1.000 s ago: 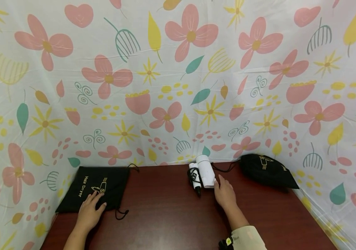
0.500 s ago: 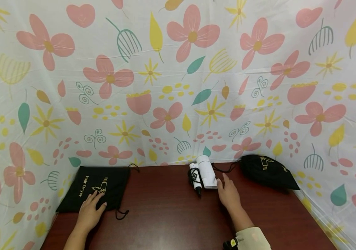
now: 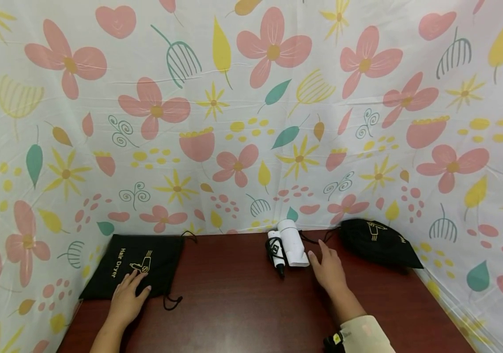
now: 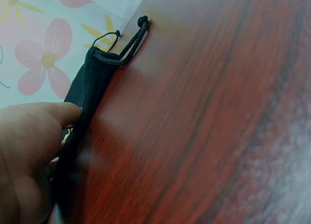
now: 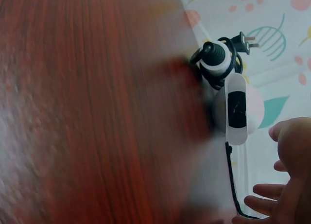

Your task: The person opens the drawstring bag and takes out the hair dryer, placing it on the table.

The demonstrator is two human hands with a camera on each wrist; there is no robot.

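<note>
My left hand (image 3: 126,300) rests on a flat black drawstring bag (image 3: 165,267) lettered "Hair Dryer" at the table's left; its fingers are spread over the cloth. In the left wrist view the thumb lies by the bag's edge (image 4: 92,85). A white folded hair dryer (image 3: 292,242) lies at the back middle, its black cord wound round the handle (image 3: 276,247). Beside its right end is my right hand (image 3: 331,269), fingers extended and holding nothing. The right wrist view shows the dryer (image 5: 255,110) apart from the thumb, with its plug (image 5: 245,43) sticking out.
A second black bag (image 3: 377,245), bulging, lies at the back right, its drawstring (image 3: 317,240) running toward the dryer. Patterned cloth (image 3: 233,122) walls in the reddish-brown table (image 3: 233,309) at the back and sides.
My right hand has moved a little to the right, from the hair dryer's end to a small distance from it. The left hand and the things on the table stay put.
</note>
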